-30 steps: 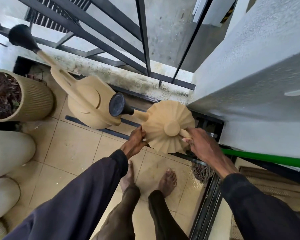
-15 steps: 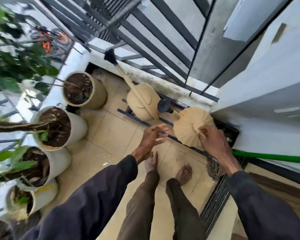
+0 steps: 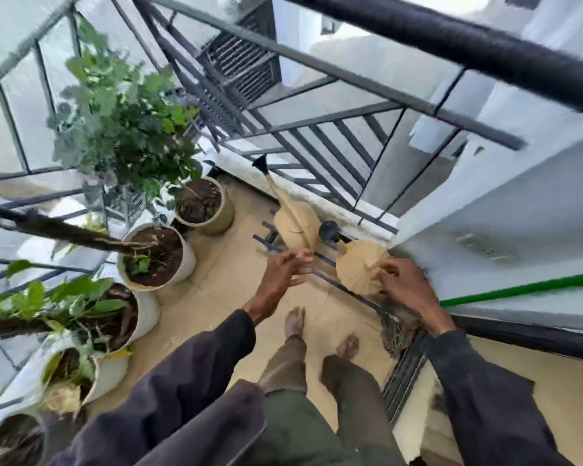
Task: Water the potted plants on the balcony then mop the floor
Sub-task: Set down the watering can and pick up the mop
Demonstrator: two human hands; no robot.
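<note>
Two tan watering cans stand on the tiled floor by the railing: a long-spouted can (image 3: 295,227) and a ribbed can (image 3: 359,262) with a black rose. My left hand (image 3: 283,274) hovers in front of the long-spouted can, fingers loosely spread, holding nothing. In the view my right hand (image 3: 406,285) overlaps the near edge of the ribbed can with loosely curled fingers and no clear grip. The mop's green handle (image 3: 519,288) leans along the right wall, and its string head (image 3: 396,341) lies on the floor by my right foot. Potted plants (image 3: 155,257) line the left side.
A dark metal railing (image 3: 317,129) closes the balcony ahead and on the left. The white wall (image 3: 485,213) and the sliding-door track (image 3: 404,375) bound the right. A ribbed beige pot (image 3: 216,213) sits in the far corner. My bare feet stand on the beige tiles (image 3: 229,280).
Both hands have left the ribbed can, which stays on the floor. The view has risen and swung left, so more pots and the leafy plant now show.
</note>
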